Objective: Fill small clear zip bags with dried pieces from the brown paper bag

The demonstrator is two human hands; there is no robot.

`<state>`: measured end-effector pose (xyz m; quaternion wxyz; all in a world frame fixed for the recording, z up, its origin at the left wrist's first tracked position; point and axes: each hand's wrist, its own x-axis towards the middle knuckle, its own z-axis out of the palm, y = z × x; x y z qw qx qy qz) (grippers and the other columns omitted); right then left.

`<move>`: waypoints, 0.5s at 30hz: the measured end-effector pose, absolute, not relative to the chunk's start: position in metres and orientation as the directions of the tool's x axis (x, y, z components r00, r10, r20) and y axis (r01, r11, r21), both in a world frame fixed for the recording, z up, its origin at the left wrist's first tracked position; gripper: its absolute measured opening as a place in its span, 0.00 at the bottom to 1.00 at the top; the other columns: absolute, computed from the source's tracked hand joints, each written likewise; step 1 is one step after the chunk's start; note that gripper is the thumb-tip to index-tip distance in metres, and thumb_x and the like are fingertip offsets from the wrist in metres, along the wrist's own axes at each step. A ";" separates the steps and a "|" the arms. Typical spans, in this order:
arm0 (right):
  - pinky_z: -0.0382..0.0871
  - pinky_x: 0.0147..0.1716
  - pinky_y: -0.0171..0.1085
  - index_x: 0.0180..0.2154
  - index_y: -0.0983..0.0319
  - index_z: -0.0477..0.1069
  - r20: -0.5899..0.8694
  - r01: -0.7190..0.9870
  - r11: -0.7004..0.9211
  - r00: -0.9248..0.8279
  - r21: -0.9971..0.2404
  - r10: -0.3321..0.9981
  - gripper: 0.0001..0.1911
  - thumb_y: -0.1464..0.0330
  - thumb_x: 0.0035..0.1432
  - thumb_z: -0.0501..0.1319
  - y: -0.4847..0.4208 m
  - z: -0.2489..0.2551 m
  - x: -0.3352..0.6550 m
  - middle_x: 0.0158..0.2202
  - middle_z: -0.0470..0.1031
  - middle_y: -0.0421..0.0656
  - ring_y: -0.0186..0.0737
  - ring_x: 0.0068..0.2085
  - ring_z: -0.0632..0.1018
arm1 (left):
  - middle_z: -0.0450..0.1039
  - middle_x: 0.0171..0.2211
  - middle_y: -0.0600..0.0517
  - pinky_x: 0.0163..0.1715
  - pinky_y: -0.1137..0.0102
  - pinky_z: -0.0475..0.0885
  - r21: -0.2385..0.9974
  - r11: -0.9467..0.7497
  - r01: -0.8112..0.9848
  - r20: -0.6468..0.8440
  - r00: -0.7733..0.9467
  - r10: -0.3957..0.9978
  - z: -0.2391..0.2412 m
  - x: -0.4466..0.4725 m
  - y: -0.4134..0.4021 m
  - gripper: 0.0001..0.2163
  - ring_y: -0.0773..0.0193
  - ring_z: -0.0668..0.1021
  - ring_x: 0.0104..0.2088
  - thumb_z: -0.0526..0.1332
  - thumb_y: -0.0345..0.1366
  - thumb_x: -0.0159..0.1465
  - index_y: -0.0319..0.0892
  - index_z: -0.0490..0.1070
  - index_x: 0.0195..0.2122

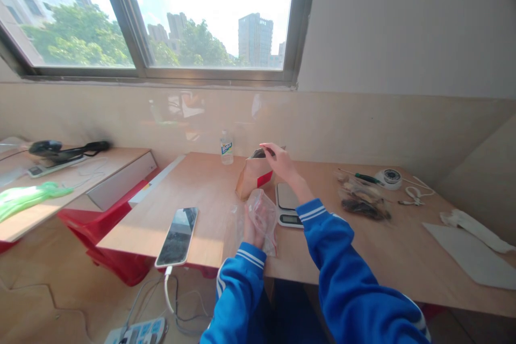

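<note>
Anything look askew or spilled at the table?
Only the phone: it lies at the near edge of the table, its lower end seeming to overhang, with the white cable dangling below, so a snag might pull it off. I see no spill.

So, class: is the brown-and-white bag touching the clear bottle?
Apart: the head view shows a strip of tabletop between the brown-and-white bag and the clear bottle.
</note>
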<state>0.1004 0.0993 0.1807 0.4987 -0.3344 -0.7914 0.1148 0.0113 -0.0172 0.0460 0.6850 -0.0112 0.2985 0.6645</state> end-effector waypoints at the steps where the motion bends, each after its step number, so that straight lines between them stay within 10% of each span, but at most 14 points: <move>1: 0.62 0.55 0.44 0.47 0.61 0.69 0.723 0.436 0.754 -0.279 -0.492 0.632 0.16 0.70 0.61 0.48 0.097 0.181 0.102 0.50 0.73 0.47 0.40 0.53 0.71 | 0.72 0.50 0.46 0.45 0.69 0.73 0.383 0.112 -0.917 -0.422 -0.066 0.904 0.047 0.011 -0.017 0.17 0.60 0.76 0.46 0.51 0.42 0.66 0.43 0.73 0.48; 7: 0.59 0.56 0.47 0.49 0.61 0.67 0.762 0.494 0.667 -0.015 -0.558 0.648 0.17 0.65 0.64 0.46 0.043 0.160 0.109 0.50 0.70 0.49 0.42 0.54 0.68 | 0.76 0.44 0.44 0.39 0.70 0.74 0.362 0.120 -0.924 -0.428 -0.051 0.902 0.049 0.009 -0.019 0.18 0.62 0.78 0.40 0.52 0.45 0.65 0.39 0.73 0.46; 12: 0.64 0.51 0.49 0.53 0.63 0.62 0.454 0.465 0.373 0.072 -0.803 0.888 0.33 0.53 0.50 0.62 -0.022 0.086 0.103 0.53 0.69 0.53 0.50 0.54 0.69 | 0.75 0.45 0.42 0.48 0.62 0.71 0.367 0.084 -0.926 -0.246 -0.009 0.969 0.048 0.014 -0.024 0.22 0.55 0.77 0.45 0.57 0.45 0.61 0.35 0.70 0.50; 15: 0.69 0.44 0.45 0.45 0.63 0.69 0.308 0.340 0.248 0.134 -0.907 0.942 0.25 0.53 0.50 0.62 -0.034 0.060 0.110 0.42 0.76 0.50 0.48 0.43 0.76 | 0.76 0.45 0.44 0.51 0.62 0.69 0.477 0.044 -0.878 -0.178 -0.047 0.983 0.041 0.019 -0.023 0.20 0.57 0.77 0.46 0.61 0.42 0.58 0.37 0.72 0.49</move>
